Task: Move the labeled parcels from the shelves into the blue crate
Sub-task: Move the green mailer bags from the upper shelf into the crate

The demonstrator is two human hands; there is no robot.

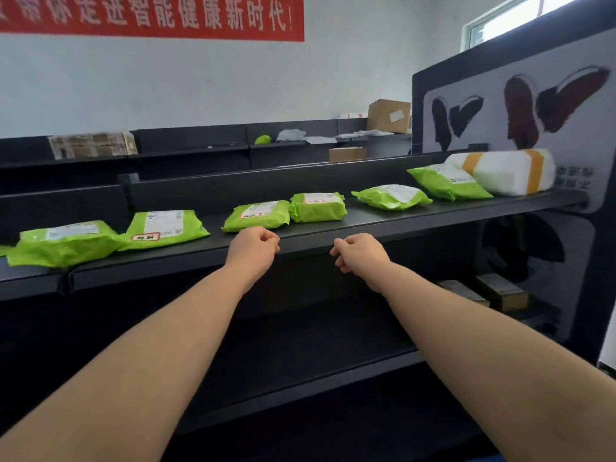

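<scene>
Several green parcels lie in a row on the top black shelf [366,221]. One parcel [165,230] and another [256,215] carry red-bordered labels. More green parcels sit at the left [63,243], the middle [317,207] and the right [391,196], [448,181]. A white parcel with orange tape [506,171] rests at the far right. My left hand [255,245] is a closed fist at the shelf's front edge, just below the labeled parcel. My right hand [358,253] is also fisted at the edge, holding nothing. The blue crate is not in view.
A lower shelf [300,361] runs beneath my arms, with two brown boxes [500,291] at its right. A printed end panel [520,105] closes the shelf on the right. Behind stands another rack with cardboard boxes [388,115] and loose packets.
</scene>
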